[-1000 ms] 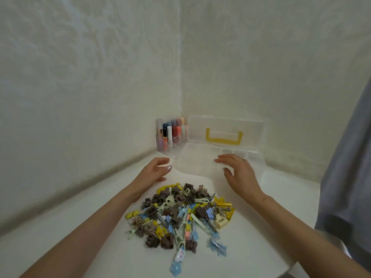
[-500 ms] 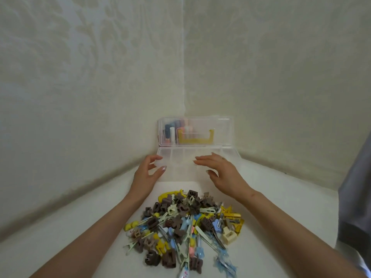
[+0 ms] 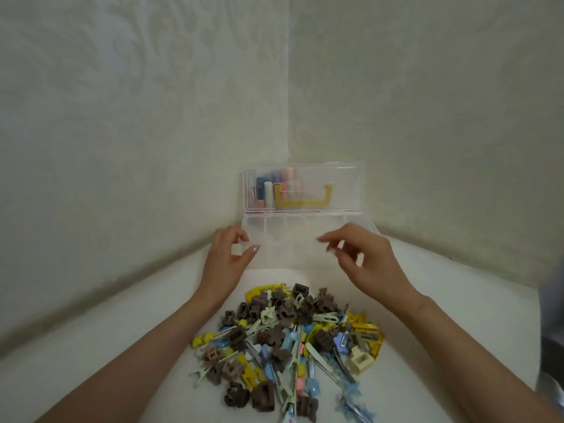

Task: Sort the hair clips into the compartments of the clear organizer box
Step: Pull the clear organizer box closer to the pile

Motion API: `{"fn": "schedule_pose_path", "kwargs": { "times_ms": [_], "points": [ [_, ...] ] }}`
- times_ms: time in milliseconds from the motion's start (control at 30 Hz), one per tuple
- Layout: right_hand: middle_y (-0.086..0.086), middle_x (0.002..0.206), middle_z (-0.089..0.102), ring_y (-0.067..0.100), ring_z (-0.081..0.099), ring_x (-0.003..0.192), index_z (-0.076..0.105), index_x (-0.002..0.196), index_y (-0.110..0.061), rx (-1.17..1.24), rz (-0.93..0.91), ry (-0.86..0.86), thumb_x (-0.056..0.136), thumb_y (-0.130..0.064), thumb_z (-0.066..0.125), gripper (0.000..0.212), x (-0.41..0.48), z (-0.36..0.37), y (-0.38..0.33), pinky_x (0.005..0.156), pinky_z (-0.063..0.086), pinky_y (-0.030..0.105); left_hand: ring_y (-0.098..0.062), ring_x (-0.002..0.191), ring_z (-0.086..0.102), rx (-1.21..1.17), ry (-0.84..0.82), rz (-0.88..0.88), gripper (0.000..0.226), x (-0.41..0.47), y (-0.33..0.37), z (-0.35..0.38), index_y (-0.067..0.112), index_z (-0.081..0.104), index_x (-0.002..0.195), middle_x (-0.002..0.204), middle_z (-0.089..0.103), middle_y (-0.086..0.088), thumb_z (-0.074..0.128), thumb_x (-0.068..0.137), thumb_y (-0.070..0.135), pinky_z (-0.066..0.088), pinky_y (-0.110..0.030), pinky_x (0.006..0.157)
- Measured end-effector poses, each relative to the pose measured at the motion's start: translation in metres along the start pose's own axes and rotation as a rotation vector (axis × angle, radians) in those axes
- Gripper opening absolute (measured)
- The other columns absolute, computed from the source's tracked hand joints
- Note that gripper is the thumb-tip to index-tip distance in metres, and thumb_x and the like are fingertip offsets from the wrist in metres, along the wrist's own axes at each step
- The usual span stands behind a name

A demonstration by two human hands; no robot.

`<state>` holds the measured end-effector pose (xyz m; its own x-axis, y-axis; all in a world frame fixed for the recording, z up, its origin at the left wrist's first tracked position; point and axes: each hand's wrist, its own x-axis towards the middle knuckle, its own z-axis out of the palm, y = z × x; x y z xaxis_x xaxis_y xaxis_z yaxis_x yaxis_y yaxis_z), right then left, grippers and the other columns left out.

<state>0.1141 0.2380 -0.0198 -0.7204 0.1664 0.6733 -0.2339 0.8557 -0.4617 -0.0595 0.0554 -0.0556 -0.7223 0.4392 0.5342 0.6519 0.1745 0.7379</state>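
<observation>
The clear organizer box sits at the 12 o'clock end of the white table, pushed back into the corner where the two walls meet. Its lid stands upright behind it, so every compartment is open from above. None of them seems to hold a clip yet.

The left hand is at the box's 9 o'clock side. Thumb and forefinger curl round the near end of that wall and look pinched on it, probably to steady or square the box, though the clear plastic makes the contact hard to read. The right hand hovers over the 3 o'clock half with loosely bent fingers apart, holding nothing.

The hair clips lie in one mixed heap at 6 o'clock from the box, between the forearms – brown claws, yellow and blue shapes, long pale clips, all tangled. That keeps them an easy reach from either hand.

Markers in a holder show through the lid at 11 o'clock. Sorting has, I judge, not started – the box is only being set in place
</observation>
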Motion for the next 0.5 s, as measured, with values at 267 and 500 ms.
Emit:
{"fn": "schedule_pose_path", "kwargs": {
  "times_ms": [267,500],
  "points": [
    [-0.014,0.084,0.066,0.007,0.054,0.068,0.07,0.081,-0.034,-0.062,0.312,-0.51,0.078,-0.029,0.073,0.006,-0.002,0.0,0.007,0.072,0.05,0.033,0.002,0.091,0.05,0.082,0.031,0.016,0.014,-0.003,0.002,-0.001,0.02,0.052,0.089,0.106,0.044,0.002,0.065,0.083,0.02,0.043,-0.012,0.07],
    [-0.005,0.073,0.07,0.007,0.055,0.056,0.067,0.073,-0.018,0.106,0.427,-0.34,0.081,-0.017,0.07,0.008,-0.001,-0.007,0.001,0.057,0.047,0.02,-0.004,0.093,0.05,0.033,0.017,-0.004,0.012,-0.004,0.005,-0.003,0.018,0.054,0.091,0.106,0.046,-0.001,0.064,0.084,0.014,0.043,-0.008,0.068]
  ]
}}
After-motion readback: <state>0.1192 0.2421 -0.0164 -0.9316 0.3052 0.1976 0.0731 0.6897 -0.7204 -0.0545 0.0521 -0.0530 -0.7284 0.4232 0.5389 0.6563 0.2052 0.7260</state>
